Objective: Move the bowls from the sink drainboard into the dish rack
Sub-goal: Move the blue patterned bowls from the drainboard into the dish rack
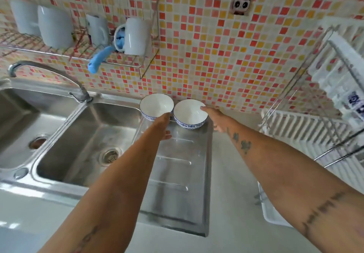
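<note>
Two white bowls with blue patterned outsides stand side by side at the far end of the steel drainboard (pixel 177 174), against the tiled wall. My left hand (pixel 163 124) grips the near right rim of the left bowl (pixel 154 105). My right hand (pixel 214 118) holds the right rim of the right bowl (pixel 188 113), thumb at the lip. Both bowls rest on the drainboard. The white dish rack (pixel 315 126) with a metal frame stands to the right on the counter.
A double steel sink (pixel 82 138) with a curved tap (pixel 49 71) lies to the left. A wire wall shelf (pixel 78 53) above holds white mugs and a blue brush. A white tray edge (pixel 271 213) sits under the rack on the pale counter.
</note>
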